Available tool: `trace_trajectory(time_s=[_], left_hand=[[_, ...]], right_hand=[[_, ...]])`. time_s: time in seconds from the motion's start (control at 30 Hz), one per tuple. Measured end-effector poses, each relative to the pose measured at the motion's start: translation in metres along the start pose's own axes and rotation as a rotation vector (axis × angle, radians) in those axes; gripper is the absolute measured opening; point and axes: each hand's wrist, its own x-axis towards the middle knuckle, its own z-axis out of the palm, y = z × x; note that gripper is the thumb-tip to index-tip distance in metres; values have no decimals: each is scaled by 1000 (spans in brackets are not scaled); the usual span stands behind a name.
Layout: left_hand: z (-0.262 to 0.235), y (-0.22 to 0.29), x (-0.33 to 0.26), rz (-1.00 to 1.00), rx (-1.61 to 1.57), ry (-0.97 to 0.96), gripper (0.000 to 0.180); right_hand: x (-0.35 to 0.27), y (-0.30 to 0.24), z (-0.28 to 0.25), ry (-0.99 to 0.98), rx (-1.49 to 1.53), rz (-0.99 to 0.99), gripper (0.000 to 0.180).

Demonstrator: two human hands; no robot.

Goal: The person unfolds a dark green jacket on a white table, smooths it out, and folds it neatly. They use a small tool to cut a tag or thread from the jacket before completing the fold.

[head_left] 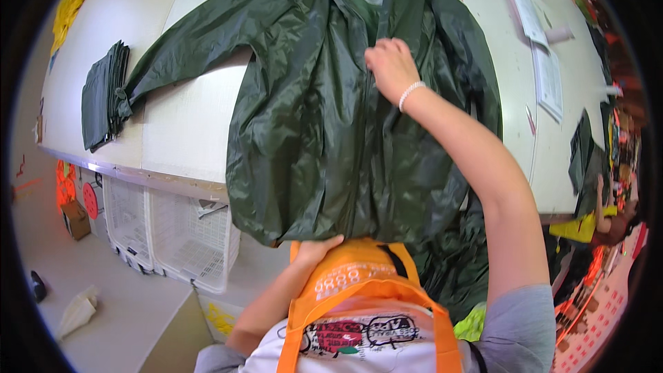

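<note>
A dark green, shiny rain jacket (290, 117) lies spread on the table, its collar at the far side and its hem hanging over the near edge. One sleeve reaches out to the left. My right hand (395, 68), with a beaded bracelet at the wrist, is closed on the front edge of the jacket below the collar. Down at the hem, my left hand (319, 250) grips the bottom of the jacket near the front opening; most of its fingers are hidden by the cloth.
A stack of folded dark green pieces (103, 100) sits left on the white table (183, 121). Papers (545, 72) and a small pointed tool (530, 119) lie right. White wire baskets (190, 235) stand below. More dark green fabric (449, 262) hangs near me; another person (615, 221) is far right.
</note>
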Motion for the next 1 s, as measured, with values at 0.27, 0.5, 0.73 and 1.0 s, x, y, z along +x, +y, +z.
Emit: trace_trajectory(time_s=[0.27, 0.5, 0.73, 1.0], left_hand=[[22, -38, -20, -354, -204, 147, 72], [-1, -56, -8, -256, 200, -15, 80], [-60, 266, 8, 81, 576, -705, 35], [-19, 500, 208, 945, 961, 205, 38]], right_hand=[[136, 128, 32, 26, -227, 165, 8], [127, 131, 57, 108, 189, 194, 7], [68, 95, 25, 409, 483, 0, 6], [91, 90, -6, 16, 672, 637, 32]])
